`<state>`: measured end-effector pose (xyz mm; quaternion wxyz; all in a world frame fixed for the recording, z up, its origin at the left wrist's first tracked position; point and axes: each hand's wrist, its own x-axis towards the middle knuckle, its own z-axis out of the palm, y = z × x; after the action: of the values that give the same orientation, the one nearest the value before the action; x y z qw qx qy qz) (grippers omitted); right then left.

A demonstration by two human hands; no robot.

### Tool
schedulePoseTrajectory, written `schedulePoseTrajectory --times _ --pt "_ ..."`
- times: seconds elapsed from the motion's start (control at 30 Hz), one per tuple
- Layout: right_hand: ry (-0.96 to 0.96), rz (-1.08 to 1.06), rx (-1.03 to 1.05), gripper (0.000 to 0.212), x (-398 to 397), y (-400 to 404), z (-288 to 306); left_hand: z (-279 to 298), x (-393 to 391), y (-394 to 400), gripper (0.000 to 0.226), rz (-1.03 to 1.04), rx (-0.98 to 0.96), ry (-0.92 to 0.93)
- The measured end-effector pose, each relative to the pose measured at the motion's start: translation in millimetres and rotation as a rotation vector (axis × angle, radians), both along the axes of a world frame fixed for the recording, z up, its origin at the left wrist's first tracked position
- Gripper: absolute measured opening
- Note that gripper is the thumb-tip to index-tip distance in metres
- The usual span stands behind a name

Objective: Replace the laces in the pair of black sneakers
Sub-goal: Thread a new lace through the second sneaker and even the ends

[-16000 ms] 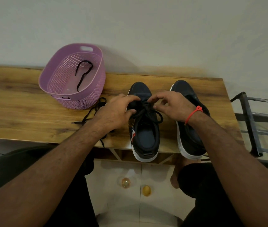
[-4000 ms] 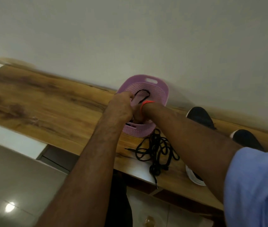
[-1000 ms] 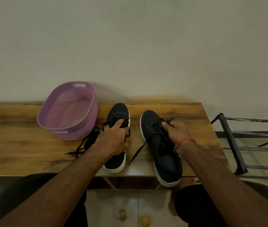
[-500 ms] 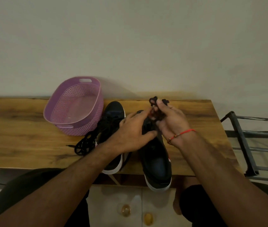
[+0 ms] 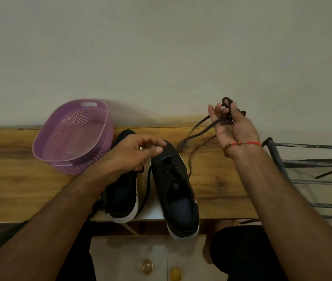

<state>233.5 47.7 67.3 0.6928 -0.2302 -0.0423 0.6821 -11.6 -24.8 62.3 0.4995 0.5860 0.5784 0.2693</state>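
Two black sneakers with white soles stand side by side on the wooden table point(image 5: 9, 189), toes toward the wall. My left hand point(image 5: 134, 154) rests over the left sneaker point(image 5: 122, 199), thumb and fingers touching the toe of the right sneaker point(image 5: 176, 191). My right hand point(image 5: 232, 126) is raised to the right above the table and grips a black lace point(image 5: 196, 132), which trails down blurred to the right sneaker's eyelets. Another stretch of black lace point(image 5: 147, 191) hangs between the two sneakers.
A purple perforated basket point(image 5: 45, 136) with nothing visible inside stands at the back left, against the wall. A dark metal rack point(image 5: 307, 175) stands off the table's right end. My knees and a tiled floor show below the table's front edge.
My right hand has lifted up and to the right, drawing the lace out of the right sneaker. My left hand stayed low by that sneaker's toe.
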Motion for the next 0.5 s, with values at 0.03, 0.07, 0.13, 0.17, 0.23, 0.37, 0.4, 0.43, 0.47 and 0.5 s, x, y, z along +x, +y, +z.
schedulePoseTrajectory --times 0.03,0.07,0.13,0.17,0.23,0.37,0.4,0.43,0.47,0.5 --pt "0.030 0.001 0.004 0.024 1 1 1 -1 -1 -1 0.014 -0.033 0.005 0.028" --pt "0.046 0.013 0.003 0.023 2 0 3 -1 0 -2 0.013 -0.058 0.014 0.046" --pt "0.005 0.109 -0.015 0.021 3 -2 3 -2 6 -4 0.013 -0.071 0.040 0.065" --pt "-0.077 0.211 -0.023 0.020 3 -4 2 -3 11 -4 0.013 -0.056 0.053 0.056" --pt "-0.400 0.480 0.021 0.019 -1 -11 3 -5 20 -4 0.017 0.010 0.070 -0.008" --pt "-0.855 0.887 0.189 0.020 -13 -25 4 -8 33 4 0.058 0.066 -0.184 -0.287" --pt "-0.896 0.971 0.229 0.020 -16 -28 5 -10 35 6 0.071 0.030 -0.301 -0.388" --pt "-0.934 1.045 0.256 0.020 -17 -29 4 -11 37 7 0.076 -0.004 -0.378 -0.485" --pt "-0.973 1.100 0.271 0.022 -19 -31 4 -13 38 9 0.073 -0.011 -0.387 -0.550" --pt "-1.010 1.129 0.273 0.025 -19 -32 3 -14 39 9 0.066 0.021 -0.350 -0.586"
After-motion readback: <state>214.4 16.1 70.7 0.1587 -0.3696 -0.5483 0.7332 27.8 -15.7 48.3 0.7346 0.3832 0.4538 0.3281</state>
